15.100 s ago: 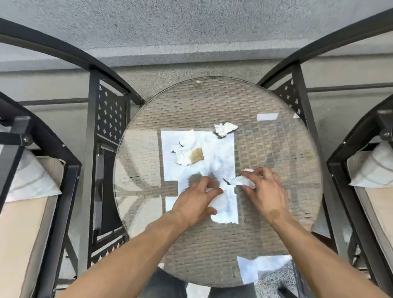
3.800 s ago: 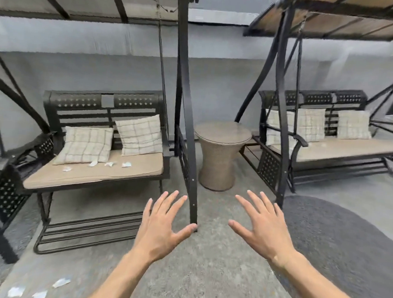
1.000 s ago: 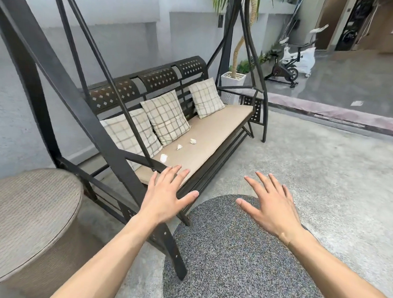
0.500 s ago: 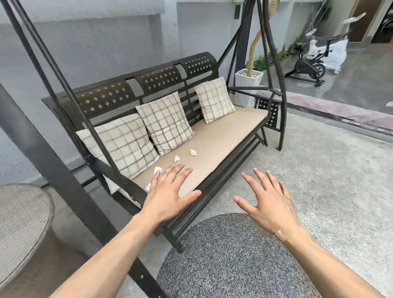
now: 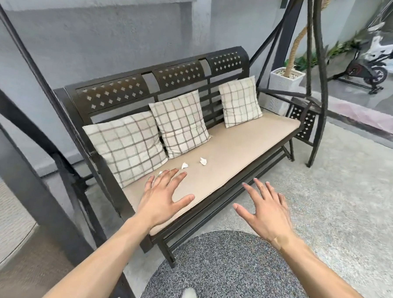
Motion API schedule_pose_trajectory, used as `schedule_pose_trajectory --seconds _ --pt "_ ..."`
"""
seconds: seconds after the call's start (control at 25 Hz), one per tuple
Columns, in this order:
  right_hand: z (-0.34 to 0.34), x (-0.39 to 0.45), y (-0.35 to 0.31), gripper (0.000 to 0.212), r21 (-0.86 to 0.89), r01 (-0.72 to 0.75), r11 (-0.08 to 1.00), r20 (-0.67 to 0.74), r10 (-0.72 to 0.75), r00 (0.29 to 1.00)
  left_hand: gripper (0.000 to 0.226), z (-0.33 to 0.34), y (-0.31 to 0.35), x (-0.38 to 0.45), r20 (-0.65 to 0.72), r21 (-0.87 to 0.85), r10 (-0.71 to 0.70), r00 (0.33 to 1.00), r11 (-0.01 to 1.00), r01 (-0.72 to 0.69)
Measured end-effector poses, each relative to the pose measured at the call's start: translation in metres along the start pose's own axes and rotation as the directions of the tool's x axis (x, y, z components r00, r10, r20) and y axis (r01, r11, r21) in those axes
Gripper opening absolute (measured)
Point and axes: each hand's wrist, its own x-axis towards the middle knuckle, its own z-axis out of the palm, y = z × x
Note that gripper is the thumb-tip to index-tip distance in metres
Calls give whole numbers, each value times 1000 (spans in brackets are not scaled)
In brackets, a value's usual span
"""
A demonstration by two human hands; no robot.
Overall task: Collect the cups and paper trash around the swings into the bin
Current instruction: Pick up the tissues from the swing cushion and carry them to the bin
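Reaching forward over the round grey rug, the left hand and right hand both have their fingers spread and hold nothing, which reads as readiness to pick up litter. The left hand hovers over the swing seat cushion; the right is off its front edge. A paper scrap peeks out at the left fingertips; a second scrap lies just beyond, a third scrap farther along. No bin or cups are visible.
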Motion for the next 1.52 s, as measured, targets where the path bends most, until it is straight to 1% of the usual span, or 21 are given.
schedule_pose_trajectory --seconds 0.2,0.4,0.48,0.64,0.84,1.04,1.2,1.28,1.36,1.52 --pt "16 80 3 75 7 70 998 40 -70 997 72 23 -26 58 -45 -38 -78 996 996 76" --pt "21 189 -2 72 -13 147 989 38 -146 988 71 37 -63 135 -20 -76 -182 983 981 180" --pt "24 236 -8 72 -15 170 985 63 -168 984 71 40 -82 169 -18 -84 -208 978 975 206" --pt "37 312 -24 70 2 200 980 89 -199 976 80 43 -119 225 -21 -94 -259 966 962 256" --pt "62 386 -34 71 8 268 963 130 -267 955 78 49 -145 264 -22 -101 -359 933 929 355" --pt "91 462 -43 76 62 390 919 166 -395 904 80 60 -169 284 -46 -79 -517 855 855 513" --pt "104 522 -38 72 93 496 863 213 -504 837 81 69 -169 304 -103 -82 -646 756 763 641" --pt "107 548 -33 69 115 512 851 245 -524 816 80 73 -163 313 -126 -100 -686 716 727 679" --pt "115 568 -27 66 130 527 840 284 -540 792 79 77 -158 317 -135 -109 -737 662 675 729" --pt "140 588 -21 63 157 539 828 340 -557 757 75 95 -158 312 -108 -122 -798 593 603 789"
